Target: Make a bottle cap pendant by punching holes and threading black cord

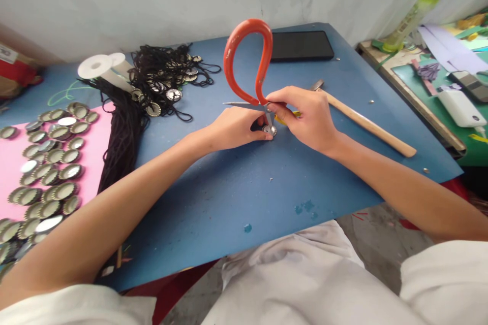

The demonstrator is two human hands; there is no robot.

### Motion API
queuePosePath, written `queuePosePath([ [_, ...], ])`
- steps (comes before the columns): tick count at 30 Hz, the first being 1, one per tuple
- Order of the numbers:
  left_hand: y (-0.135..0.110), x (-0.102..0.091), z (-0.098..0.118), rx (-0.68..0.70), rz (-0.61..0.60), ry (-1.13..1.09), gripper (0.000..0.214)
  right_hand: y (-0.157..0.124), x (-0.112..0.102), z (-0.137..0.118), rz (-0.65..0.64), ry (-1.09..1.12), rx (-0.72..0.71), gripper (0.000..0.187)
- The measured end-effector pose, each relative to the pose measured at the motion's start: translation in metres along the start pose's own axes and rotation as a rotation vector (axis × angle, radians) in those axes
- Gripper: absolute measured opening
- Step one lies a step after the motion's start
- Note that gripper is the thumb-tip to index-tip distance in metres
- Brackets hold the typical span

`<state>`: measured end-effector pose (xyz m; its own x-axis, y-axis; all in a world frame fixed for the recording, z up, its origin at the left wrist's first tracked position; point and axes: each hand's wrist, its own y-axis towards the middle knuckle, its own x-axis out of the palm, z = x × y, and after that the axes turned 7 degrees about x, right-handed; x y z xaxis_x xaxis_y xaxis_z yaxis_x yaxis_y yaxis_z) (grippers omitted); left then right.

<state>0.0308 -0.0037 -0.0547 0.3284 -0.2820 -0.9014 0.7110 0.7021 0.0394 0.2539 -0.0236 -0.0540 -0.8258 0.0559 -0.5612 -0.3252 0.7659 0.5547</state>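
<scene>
My right hand is closed around the pivot area of a pair of scissors with orange-red loop handles, one loop standing upright. The blades are spread: one points left above my left hand, the other points down onto a bottle cap. My left hand pinches that cap on the blue tabletop, its fingers partly hidden behind the thumb and blade. A yellow piece shows beside my right fingers; I cannot tell what it is. Just right of my right hand lies a hammer with a wooden handle.
On the left, several bottle caps cover a pink sheet. Black cords and white spools lie behind them. A black phone rests at the back. A cluttered side table stands at right.
</scene>
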Motion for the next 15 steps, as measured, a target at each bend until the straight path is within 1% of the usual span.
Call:
queuePosePath([
  [2,0.000,-0.001,0.000,0.004,-0.002,-0.002,0.033,0.000,0.000,0.000,0.001,-0.006,-0.011,0.019],
  [4,-0.001,-0.007,0.000,0.031,-0.032,-0.026,0.028,0.000,-0.001,0.000,0.005,-0.011,-0.034,0.019],
  [7,-0.004,-0.026,-0.006,0.083,-0.106,-0.146,0.018,0.000,-0.001,0.001,0.005,-0.022,-0.061,0.019],
  [8,-0.006,-0.034,-0.010,0.081,-0.108,-0.200,0.019,0.000,-0.001,0.001,0.004,-0.024,-0.066,0.019],
  [9,-0.007,-0.043,-0.013,0.067,-0.073,-0.241,0.021,0.000,-0.001,0.001,0.002,-0.027,-0.068,0.019],
  [11,-0.009,-0.061,-0.018,0.040,0.053,-0.212,0.025,0.000,-0.001,-0.001,-0.001,-0.027,-0.071,0.019],
  [13,-0.013,-0.078,-0.017,0.024,0.351,-0.146,0.023,0.001,-0.002,-0.002,-0.011,-0.028,-0.071,0.020],
  [14,-0.017,-0.086,-0.012,0.055,0.483,-0.127,0.025,0.001,-0.003,-0.002,-0.018,-0.030,-0.071,0.020],
  [15,-0.021,-0.092,-0.006,0.106,0.556,-0.103,0.029,0.001,-0.003,-0.003,-0.026,-0.033,-0.070,0.021],
])
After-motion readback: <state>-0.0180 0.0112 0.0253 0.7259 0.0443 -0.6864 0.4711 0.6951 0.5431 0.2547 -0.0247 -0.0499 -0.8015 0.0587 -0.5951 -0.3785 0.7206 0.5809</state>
